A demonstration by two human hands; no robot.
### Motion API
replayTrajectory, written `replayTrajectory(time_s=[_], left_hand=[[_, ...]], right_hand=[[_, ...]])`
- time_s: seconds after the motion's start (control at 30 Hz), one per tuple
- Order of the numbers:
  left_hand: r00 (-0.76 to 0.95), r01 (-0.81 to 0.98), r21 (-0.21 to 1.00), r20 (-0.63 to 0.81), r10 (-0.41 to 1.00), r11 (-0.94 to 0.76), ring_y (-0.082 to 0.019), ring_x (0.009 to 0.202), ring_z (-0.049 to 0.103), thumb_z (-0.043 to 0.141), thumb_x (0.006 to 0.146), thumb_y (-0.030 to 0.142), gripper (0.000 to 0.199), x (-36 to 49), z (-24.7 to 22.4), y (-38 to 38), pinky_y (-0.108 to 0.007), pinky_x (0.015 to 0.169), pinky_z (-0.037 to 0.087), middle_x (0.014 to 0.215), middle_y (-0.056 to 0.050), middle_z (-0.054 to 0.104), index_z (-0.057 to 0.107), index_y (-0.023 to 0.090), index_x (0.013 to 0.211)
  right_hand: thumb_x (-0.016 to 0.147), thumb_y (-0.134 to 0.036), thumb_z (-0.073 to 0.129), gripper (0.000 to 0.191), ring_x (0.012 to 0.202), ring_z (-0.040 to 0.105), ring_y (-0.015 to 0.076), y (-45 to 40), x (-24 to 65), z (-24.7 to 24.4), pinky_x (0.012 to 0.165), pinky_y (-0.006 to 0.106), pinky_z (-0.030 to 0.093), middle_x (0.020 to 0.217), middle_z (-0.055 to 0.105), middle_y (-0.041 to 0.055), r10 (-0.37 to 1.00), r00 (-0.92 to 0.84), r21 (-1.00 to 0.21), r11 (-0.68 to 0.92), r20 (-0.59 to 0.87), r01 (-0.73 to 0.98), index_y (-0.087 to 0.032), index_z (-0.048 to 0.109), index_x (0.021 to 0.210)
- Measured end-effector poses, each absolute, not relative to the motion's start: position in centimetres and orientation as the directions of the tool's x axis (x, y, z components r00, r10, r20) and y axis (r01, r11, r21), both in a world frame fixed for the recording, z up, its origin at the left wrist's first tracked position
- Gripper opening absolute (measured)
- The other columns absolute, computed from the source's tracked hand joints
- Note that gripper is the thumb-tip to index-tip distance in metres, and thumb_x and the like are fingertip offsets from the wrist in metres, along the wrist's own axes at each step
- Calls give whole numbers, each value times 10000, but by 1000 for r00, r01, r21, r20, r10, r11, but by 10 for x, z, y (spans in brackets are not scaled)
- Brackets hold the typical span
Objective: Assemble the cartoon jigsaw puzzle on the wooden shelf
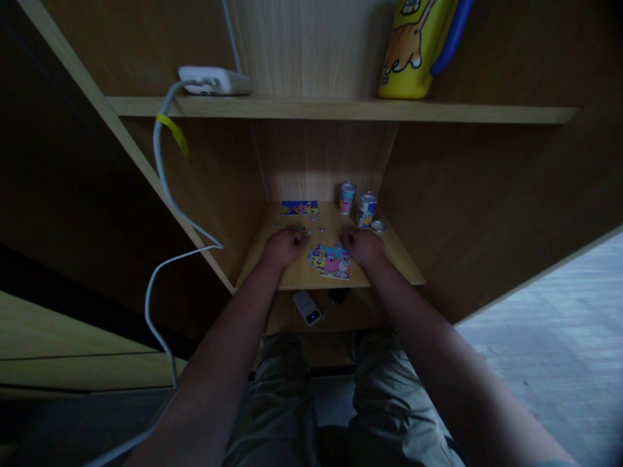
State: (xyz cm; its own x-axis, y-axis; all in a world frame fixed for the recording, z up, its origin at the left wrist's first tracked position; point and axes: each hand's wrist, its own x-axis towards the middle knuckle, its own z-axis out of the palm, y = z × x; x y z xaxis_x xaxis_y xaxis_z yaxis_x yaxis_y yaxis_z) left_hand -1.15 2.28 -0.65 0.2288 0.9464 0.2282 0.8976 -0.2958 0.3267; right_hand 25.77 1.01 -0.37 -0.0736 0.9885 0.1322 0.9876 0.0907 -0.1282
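Note:
A partly joined cartoon jigsaw puzzle (333,261) lies near the front of the wooden shelf board, its outline uneven. My right hand (365,246) rests at its upper right edge with fingers curled in; anything between them is hidden. My left hand (283,248) is closed to the left of the puzzle, by some loose puzzle pieces (305,231). Whatever it may hold is too small to make out. Another loose piece (321,229) sits between the hands. Farther back lies a blue cartoon picture card (298,207).
Two small printed cans (347,198) (366,209) stand at the back right, a round metal lid (378,226) beside them. Above, a shelf (311,109) carries a yellow mug (409,55) and a white device (217,81) with a hanging cable (160,162). A white gadget (307,307) lies below.

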Motion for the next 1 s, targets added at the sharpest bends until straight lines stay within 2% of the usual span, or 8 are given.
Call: replayTrajectory(time_s=[0.5, 0.83, 1.0], left_hand=[[237, 904, 312, 205, 950, -293, -237, 732, 671, 521, 1062, 476, 448, -12, -5, 25, -360, 652, 340, 784, -73, 769, 718, 237, 738], [221, 904, 319, 217, 951, -283, -231, 702, 661, 503, 1058, 524, 484, -12, -5, 24, -357, 631, 341, 747, -64, 757, 726, 248, 729], [223, 902, 321, 222, 949, -288, -248, 745, 690, 526, 1055, 509, 454, -11, -5, 24, -355, 634, 369, 774, -68, 783, 755, 254, 757]], right_hand=[[1194, -562, 348, 593, 1126, 776, 260, 11, 258, -3, 867, 308, 520, 1235, 844, 127, 988, -86, -152, 104, 126, 983, -249, 850, 1237], [1193, -550, 352, 576, 1172, 770, 263, 8, 258, 0, 900, 313, 534, 1278, 836, 117, 987, -102, -141, 119, 122, 983, -262, 844, 1271], [1193, -570, 343, 599, 1171, 768, 270, 8, 258, 1, 901, 324, 539, 1278, 836, 121, 988, -96, -145, 113, 118, 983, -259, 849, 1270]])
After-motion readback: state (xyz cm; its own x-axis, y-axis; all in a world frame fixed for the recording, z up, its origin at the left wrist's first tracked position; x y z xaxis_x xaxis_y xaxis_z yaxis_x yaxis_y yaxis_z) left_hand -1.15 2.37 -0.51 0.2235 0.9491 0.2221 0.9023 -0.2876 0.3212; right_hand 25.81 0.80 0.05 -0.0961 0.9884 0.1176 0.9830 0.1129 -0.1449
